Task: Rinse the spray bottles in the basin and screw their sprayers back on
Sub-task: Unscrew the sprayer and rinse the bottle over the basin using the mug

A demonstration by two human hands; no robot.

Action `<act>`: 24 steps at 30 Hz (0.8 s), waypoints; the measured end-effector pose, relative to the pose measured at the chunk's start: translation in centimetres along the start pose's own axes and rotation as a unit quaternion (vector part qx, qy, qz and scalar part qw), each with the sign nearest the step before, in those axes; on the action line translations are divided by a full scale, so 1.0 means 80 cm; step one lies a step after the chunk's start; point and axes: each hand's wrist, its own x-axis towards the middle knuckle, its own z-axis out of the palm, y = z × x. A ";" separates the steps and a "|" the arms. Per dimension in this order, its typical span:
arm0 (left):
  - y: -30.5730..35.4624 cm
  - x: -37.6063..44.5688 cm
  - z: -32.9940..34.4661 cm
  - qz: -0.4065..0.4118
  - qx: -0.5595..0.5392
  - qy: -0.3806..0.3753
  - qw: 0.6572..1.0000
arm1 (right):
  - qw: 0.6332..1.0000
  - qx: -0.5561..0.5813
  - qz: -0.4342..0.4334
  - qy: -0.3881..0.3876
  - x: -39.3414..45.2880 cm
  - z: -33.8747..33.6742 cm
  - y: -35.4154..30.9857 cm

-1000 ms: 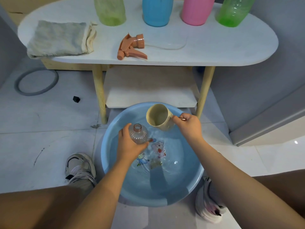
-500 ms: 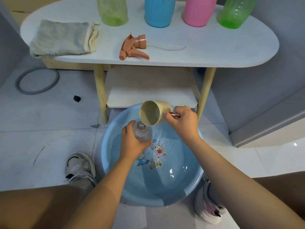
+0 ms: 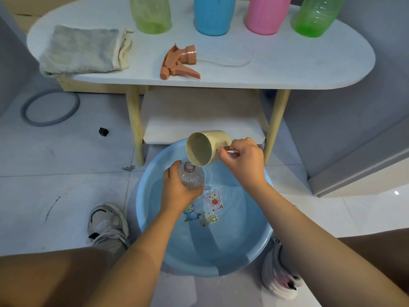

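Observation:
My left hand (image 3: 177, 191) grips a clear spray bottle (image 3: 191, 177) upright over the blue basin (image 3: 155, 240), which holds water. The bottle's orange neck is uncovered. My right hand (image 3: 245, 161) holds the handle of a beige cup (image 3: 204, 147), tipped far over with its lip right at the bottle's mouth. An orange sprayer head (image 3: 178, 63) with its clear tube lies on the white table (image 3: 287, 63).
Four coloured bottles stand at the table's back: light green (image 3: 151, 14), blue (image 3: 213, 15), pink (image 3: 267, 15), green (image 3: 316, 17). A grey towel (image 3: 81, 50) lies at the table's left. A shelf sits under the table. My shoes flank the basin on the tiled floor.
My right hand has tipped the cup further over and brought it left to the bottle's mouth. My left hand has kept the bottle nearly in place over the basin.

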 end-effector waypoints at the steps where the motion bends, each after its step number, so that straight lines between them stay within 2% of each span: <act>1: -0.001 0.000 0.000 0.001 -0.001 0.000 1.000 | 1.000 -0.003 -0.004 0.002 0.000 0.000 0.000; 24: -0.004 0.004 0.001 -0.011 0.022 0.002 1.000 | 0.999 -0.030 -0.030 0.015 0.005 0.000 0.000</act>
